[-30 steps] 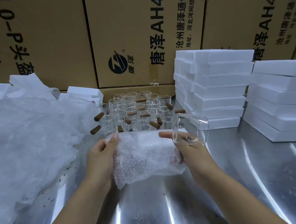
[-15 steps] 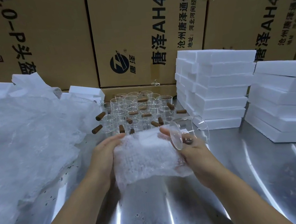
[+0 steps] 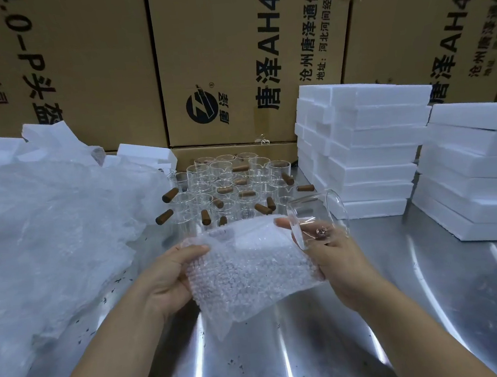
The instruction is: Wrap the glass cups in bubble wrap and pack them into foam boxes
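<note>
A sheet of bubble wrap (image 3: pixel 249 268) is stretched between both hands above the steel table. My left hand (image 3: pixel 170 276) pinches its left edge with thumb on top. My right hand (image 3: pixel 337 258) holds the sheet's right edge and also grips a clear glass cup (image 3: pixel 317 218), which lies on its side at that edge, mouth toward the right. Behind the sheet stands a cluster of several glass cups with brown wooden handles (image 3: pixel 234 186). Stacks of white foam boxes (image 3: pixel 366 151) rise at the right.
A large heap of bubble wrap (image 3: pixel 40 228) covers the left of the steel table (image 3: pixel 289 353). A second foam stack (image 3: pixel 472 171) stands at far right. More foam pieces (image 3: pixel 145 153) lie behind the heap. Tall cardboard cartons (image 3: pixel 227 52) wall off the back.
Both hands have lifted the bubble wrap slightly and tilted it. The cup in my right hand has shifted closer to the sheet's right edge.
</note>
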